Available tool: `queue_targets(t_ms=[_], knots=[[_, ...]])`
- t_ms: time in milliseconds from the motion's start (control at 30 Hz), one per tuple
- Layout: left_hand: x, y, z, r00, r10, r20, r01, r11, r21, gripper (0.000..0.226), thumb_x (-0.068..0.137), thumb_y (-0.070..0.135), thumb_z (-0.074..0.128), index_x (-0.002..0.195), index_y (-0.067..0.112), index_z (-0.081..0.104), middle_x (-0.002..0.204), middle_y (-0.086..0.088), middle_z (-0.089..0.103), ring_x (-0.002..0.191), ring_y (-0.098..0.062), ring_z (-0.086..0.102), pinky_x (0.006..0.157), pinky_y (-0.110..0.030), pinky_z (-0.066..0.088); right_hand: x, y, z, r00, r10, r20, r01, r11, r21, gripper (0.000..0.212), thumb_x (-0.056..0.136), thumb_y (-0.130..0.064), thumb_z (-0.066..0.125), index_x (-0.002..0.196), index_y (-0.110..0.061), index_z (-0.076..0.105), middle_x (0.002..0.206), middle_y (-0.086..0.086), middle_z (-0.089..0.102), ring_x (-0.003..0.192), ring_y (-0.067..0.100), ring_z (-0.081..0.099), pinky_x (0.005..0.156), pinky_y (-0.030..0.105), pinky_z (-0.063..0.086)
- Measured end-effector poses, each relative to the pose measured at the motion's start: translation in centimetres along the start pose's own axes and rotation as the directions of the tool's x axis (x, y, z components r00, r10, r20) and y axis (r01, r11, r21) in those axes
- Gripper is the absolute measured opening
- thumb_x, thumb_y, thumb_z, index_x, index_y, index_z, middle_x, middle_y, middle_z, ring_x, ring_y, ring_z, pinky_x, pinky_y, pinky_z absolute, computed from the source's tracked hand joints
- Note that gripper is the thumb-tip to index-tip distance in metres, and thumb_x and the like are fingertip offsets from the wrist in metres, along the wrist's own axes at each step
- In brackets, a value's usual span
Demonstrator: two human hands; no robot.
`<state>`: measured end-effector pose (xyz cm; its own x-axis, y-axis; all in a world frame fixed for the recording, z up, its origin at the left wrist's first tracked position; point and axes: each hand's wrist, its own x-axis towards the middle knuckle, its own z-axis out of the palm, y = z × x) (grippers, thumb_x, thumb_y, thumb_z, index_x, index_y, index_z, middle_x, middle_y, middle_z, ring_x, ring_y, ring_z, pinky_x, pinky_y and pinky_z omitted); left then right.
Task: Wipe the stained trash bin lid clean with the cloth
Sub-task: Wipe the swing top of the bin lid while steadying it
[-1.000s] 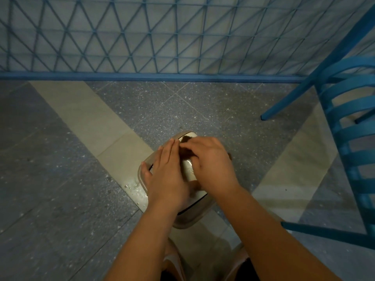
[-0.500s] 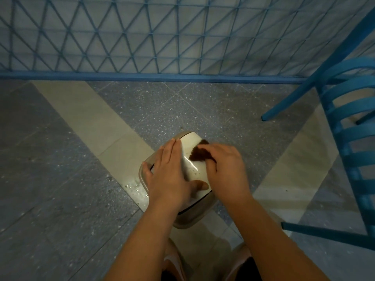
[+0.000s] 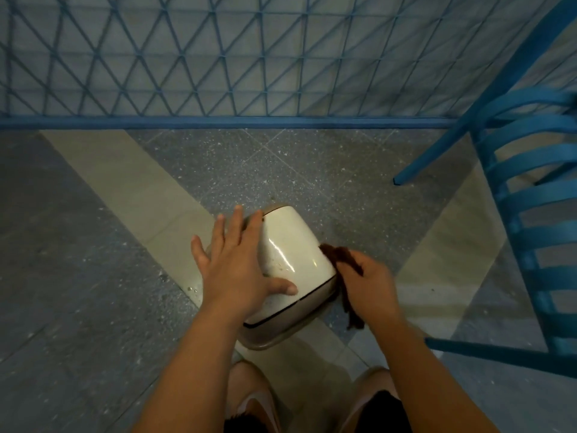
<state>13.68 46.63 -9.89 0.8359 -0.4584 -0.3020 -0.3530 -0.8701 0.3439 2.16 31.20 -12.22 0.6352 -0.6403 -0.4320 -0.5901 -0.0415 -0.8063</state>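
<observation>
A small beige trash bin stands on the floor below me, and its glossy cream lid [image 3: 292, 245] faces up with a few small specks near its middle. My left hand [image 3: 235, 260] lies flat on the lid's left side, fingers spread, thumb across the lid's near edge. My right hand [image 3: 367, 281] is at the bin's right edge, off the lid top, closed on a dark brown cloth [image 3: 338, 256]. Part of the cloth hangs below my palm beside the bin.
A blue metal chair [image 3: 530, 245] stands close on the right, one leg reaching toward the bin. A blue lattice fence [image 3: 218, 57] closes off the far side. Water drops [image 3: 190, 289] lie on the floor left of the bin. My knees are just below it.
My right hand has swept the cloth from the lid's top middle to the right and off its edge. My left hand has stayed on the lid's left side, fingers spreading wider.
</observation>
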Motion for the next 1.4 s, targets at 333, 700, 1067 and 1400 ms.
queue_targets(t_ms=[333,700,1067,1400], knots=[[-1.5,-1.4,-2.9,0.996,-0.068,0.057,0.056,0.98,0.191,0.096,0.061,0.067,0.071,0.142,0.044,0.026,0.149,0.016,0.032,0.141,-0.016,0.02,0.114,-0.052,-0.001,-6.7,5.0,4.0,0.99,-0.142,-0.022,0.143,0.989,0.046,0.035,0.088,-0.016,0.063,0.106,-0.046,0.066,0.098,-0.016,0.065,0.079,0.011,0.066,0.075,0.039,0.057],[-2.4,-0.6,-1.7,0.994,-0.085,0.075,0.063,0.964,0.26,0.108,0.06,0.072,0.067,0.148,0.04,0.013,0.156,0.016,0.021,0.148,-0.016,0.001,0.111,-0.056,-0.015,-1.1,0.1,6.4,0.968,-0.202,-0.147,0.218,0.97,0.106,0.024,0.09,-0.018,0.06,0.111,-0.027,0.068,0.108,-0.012,0.062,0.1,-0.002,0.057,0.09,0.014,0.045],[-2.3,-0.4,-1.7,0.994,-0.085,0.074,0.057,0.948,0.313,0.108,0.061,0.075,0.063,0.149,0.038,0.012,0.157,0.013,0.021,0.148,-0.014,0.003,0.111,-0.059,-0.015,-7.9,4.8,8.3,0.988,0.081,-0.134,-0.032,0.942,0.334,0.034,0.086,-0.017,0.065,0.095,-0.05,0.069,0.097,-0.018,0.066,0.089,0.015,0.067,0.084,0.042,0.055],[-2.2,-0.2,-1.7,0.993,-0.083,0.078,0.055,0.948,0.312,0.108,0.061,0.076,0.062,0.149,0.039,0.011,0.157,0.013,0.02,0.148,-0.014,0.003,0.11,-0.059,-0.017,-0.9,2.5,7.6,0.981,0.054,-0.187,0.003,0.956,0.293,0.02,0.089,-0.021,0.06,0.105,-0.029,0.07,0.1,-0.009,0.068,0.092,0.003,0.063,0.089,0.035,0.053]])
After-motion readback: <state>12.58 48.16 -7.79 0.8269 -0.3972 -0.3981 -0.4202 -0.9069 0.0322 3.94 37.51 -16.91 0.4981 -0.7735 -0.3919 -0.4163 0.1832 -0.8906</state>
